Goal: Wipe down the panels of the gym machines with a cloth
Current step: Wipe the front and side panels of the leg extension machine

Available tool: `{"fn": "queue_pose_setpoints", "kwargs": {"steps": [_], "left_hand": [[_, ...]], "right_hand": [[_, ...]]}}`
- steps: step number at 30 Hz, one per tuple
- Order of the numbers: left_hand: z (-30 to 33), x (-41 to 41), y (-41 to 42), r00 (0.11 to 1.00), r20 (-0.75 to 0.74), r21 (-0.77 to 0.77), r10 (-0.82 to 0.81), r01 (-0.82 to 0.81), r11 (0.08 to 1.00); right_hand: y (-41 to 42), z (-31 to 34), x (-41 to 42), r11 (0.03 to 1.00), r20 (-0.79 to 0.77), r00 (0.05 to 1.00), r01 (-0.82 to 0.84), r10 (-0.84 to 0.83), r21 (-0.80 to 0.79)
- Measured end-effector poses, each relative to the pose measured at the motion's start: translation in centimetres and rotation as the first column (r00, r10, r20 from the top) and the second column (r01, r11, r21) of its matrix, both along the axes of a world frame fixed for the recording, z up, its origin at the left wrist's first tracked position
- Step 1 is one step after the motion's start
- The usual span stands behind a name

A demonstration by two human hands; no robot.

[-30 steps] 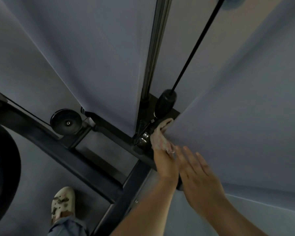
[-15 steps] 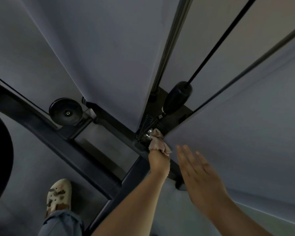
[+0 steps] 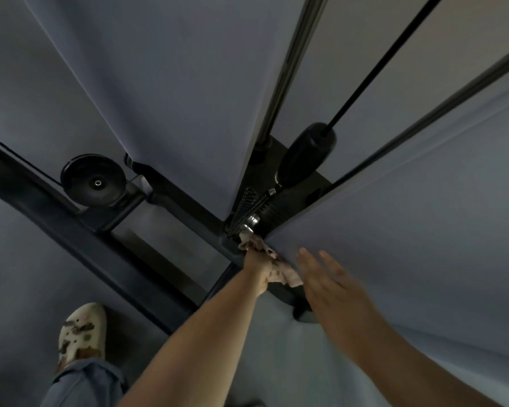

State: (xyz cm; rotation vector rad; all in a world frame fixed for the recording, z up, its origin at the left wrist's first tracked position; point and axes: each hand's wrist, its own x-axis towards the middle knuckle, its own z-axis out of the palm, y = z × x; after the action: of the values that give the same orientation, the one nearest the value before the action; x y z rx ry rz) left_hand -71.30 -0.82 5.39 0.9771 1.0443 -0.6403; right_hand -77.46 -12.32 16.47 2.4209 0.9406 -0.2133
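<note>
I look down along a gym machine's tall grey panels. My left hand grips a crumpled pale cloth at the bottom corner of the right grey panel, just beside a small chrome fitting on the black base. My right hand lies flat with straight fingers against the lower part of that same panel, right of the cloth. A second grey panel rises at centre left.
A black cable with a thick rubber stopper runs down between the panels beside a dark guide rod. A black pulley wheel sits on the dark frame beam at left. My shoe stands on the grey floor.
My left hand has slid the cloth down the panel's corner toward the base. My right hand has stayed flat on the panel. The view has tilted, showing more of the cable and rod.
</note>
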Motion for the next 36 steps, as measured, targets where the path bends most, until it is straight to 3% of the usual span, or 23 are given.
{"fn": "queue_pose_setpoints", "kwargs": {"steps": [4, 10, 12, 16, 20, 24, 32, 36], "left_hand": [[4.4, -1.0, 0.0, 0.997, -0.016, -0.075, 0.074, -0.075, 0.994], [16.4, -3.2, 2.1, 0.987, 0.161, -0.295, 0.02, 0.029, 0.955], [21.6, -4.5, 3.0, 0.967, 0.256, -0.256, 0.014, 0.053, 0.965], [33.5, -5.8, 4.7, 0.804, 0.591, -0.09, -0.066, 0.147, 0.985], [43.6, -5.2, 4.7, 0.672, 0.729, 0.051, -0.129, 0.134, 0.99], [52.5, -3.8, 4.8, 0.679, 0.73, -0.073, -0.075, 0.187, 0.98], [63.5, -2.9, 4.8, 0.3, 0.877, 0.378, -0.376, 0.054, 0.924], [67.7, -2.1, 5.0, 0.16, 0.905, 0.401, -0.394, -0.01, 0.916]], "right_hand": [[-0.2, 3.0, -0.1, 0.994, 0.133, 0.987, -0.102, 0.095, 0.045], [1.0, 11.4, -0.4, 0.992, 0.176, 0.984, -0.029, 0.008, 0.12], [1.9, 15.5, -0.6, 0.978, 0.22, 0.975, -0.008, -0.039, 0.21], [3.8, 24.4, -1.2, 0.904, 0.365, 0.907, 0.04, -0.212, 0.426], [4.4, 34.3, -1.7, 0.8, 0.42, 0.798, 0.124, -0.432, 0.587], [4.4, 41.2, -1.7, 0.745, 0.47, 0.701, 0.133, -0.537, 0.653], [5.0, 50.6, -1.5, 0.685, 0.588, 0.478, 0.039, -0.652, 0.728], [5.3, 53.2, -1.4, 0.646, 0.599, 0.383, -0.009, -0.703, 0.763]]}}
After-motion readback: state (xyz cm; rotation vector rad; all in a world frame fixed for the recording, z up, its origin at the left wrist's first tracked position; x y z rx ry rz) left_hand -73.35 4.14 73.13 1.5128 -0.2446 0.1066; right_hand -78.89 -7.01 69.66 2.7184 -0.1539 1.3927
